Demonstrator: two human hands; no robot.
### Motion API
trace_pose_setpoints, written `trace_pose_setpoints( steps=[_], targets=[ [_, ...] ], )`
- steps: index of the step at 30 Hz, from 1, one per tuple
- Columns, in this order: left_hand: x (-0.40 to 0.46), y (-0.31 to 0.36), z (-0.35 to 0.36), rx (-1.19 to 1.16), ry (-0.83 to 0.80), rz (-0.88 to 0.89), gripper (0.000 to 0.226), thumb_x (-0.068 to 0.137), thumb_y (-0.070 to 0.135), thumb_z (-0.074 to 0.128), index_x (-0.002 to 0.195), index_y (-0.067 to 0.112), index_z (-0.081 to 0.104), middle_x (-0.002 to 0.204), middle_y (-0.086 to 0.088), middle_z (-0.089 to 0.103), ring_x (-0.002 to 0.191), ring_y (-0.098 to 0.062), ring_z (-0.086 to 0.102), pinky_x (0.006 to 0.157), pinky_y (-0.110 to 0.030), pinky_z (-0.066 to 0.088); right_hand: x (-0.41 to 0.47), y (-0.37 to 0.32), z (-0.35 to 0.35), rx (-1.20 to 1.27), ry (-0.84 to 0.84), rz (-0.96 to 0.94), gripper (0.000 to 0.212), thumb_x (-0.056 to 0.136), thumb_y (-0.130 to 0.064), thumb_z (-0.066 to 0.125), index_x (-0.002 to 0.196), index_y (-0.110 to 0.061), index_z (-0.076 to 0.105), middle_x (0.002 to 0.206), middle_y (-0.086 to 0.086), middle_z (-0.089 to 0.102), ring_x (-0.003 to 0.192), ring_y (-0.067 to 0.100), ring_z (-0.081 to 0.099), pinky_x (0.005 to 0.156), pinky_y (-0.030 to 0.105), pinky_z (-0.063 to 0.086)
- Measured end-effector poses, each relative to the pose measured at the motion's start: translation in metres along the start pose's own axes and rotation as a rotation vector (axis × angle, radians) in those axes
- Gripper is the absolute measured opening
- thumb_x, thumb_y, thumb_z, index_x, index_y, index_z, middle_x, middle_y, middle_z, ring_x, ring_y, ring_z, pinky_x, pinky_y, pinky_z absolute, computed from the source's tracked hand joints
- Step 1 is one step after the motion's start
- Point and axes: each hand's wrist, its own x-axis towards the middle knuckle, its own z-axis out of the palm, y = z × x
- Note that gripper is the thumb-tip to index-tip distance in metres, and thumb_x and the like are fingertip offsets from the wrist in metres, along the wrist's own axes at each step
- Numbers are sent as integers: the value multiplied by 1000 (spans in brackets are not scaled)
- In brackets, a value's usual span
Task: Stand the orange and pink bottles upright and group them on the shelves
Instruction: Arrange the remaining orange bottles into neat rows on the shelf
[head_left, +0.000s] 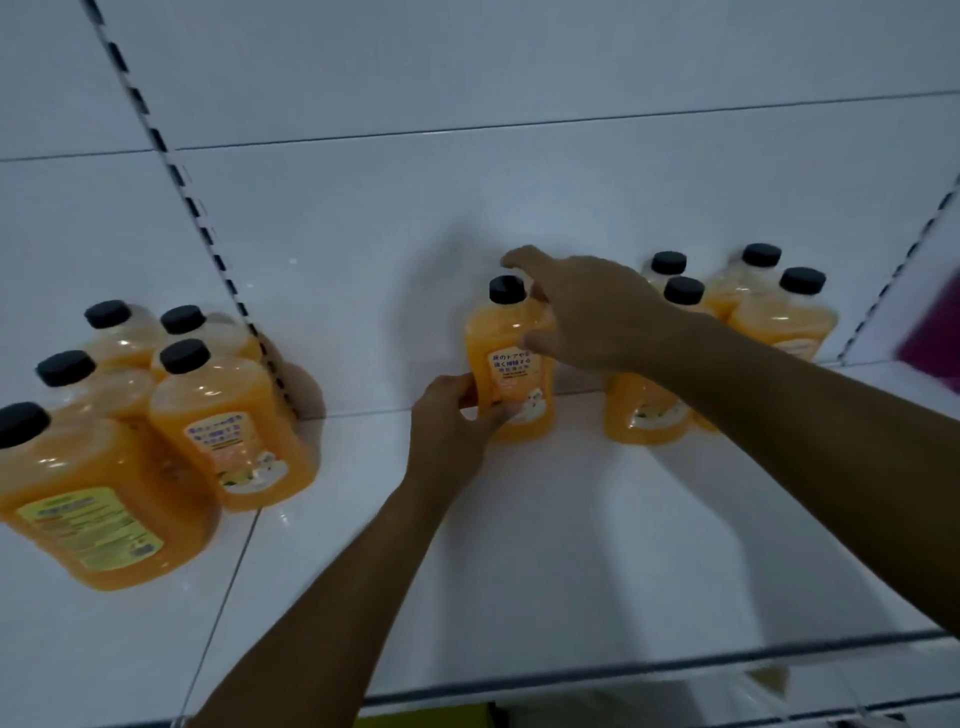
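On the white shelf (519, 545), mid-way along, an upright orange bottle (511, 364) is standing; the left hand (452, 421) is pinching its lower label, the right hand (587, 312) is curling round its shoulder.

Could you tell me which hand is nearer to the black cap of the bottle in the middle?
Right. The right hand reaches beside the cap; the left hand grips the middle bottle low down.

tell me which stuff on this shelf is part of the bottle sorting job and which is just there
Part of the job:
- middle orange bottle, upright, held by left hand and right hand
- left orange bottle group
- right orange bottle group
- shelf

Just there:
- slotted upright rail
- blurred magenta object at right edge, unclear what it is
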Motion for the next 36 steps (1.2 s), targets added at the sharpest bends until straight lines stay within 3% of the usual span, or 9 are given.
trace_pose_setpoints(
  steps=[3,9,19,24,30,33,36],
  targets=[
    [12,1,17,11,-22,-11,35,77,31,79,108,19,69,102,6,61,89,-6,59,68,-5,40,0,12,-4,-180,-3,-19,58,87,-40,64,134,-27,33,101,7,61,90,28,58,71,33,41],
    [27,8,41,16,-53,2,37,76,29,80,108,17,69,106,0,64,91,-9,61,72,-7,42,-1,29,-9,-354,9,-34,54,89,-39,62,132,-21,34,104,8,61,86,24,54,70,33,34],
    [35,16,61,1,-37,22,37,79,27,77,112,14,67,99,10,58,86,-3,57,67,-1,39,-1,49,-1,-398,73,7,45,91,-31,59,129,-19,37,110,6,62,94,27,60,80,38,44],
    [35,16,65,-21,-39,-21,43,79,31,77,116,15,62,110,2,65,94,-10,61,73,-12,46,1,52,4,-478,87,-4,50,87,-28,62,130,-18,37,118,8,59,103,30,59,90,44,43],
    [16,5,43,142,24,-106,67,74,38,80,130,12,53,113,0,61,102,-14,59,87,-25,49,-3,42,6,-476,144,7,66,82,-47,66,134,-16,38,126,13,49,112,33,52,93,48,40],
    [-5,-3,17,146,86,-123,55,75,41,79,122,16,61,107,4,65,96,-9,62,84,-25,53,0,22,16,-430,243,-85,61,81,-48,66,126,-11,48,123,16,53,107,35,54,91,47,41],
    [-31,-7,-15,204,143,-167,37,80,46,71,108,21,64,97,11,63,88,-5,60,75,-12,47,7,-12,32,-285,256,-205,55,84,-46,65,125,-10,52,122,16,57,106,34,57,90,46,45]
  ],
)
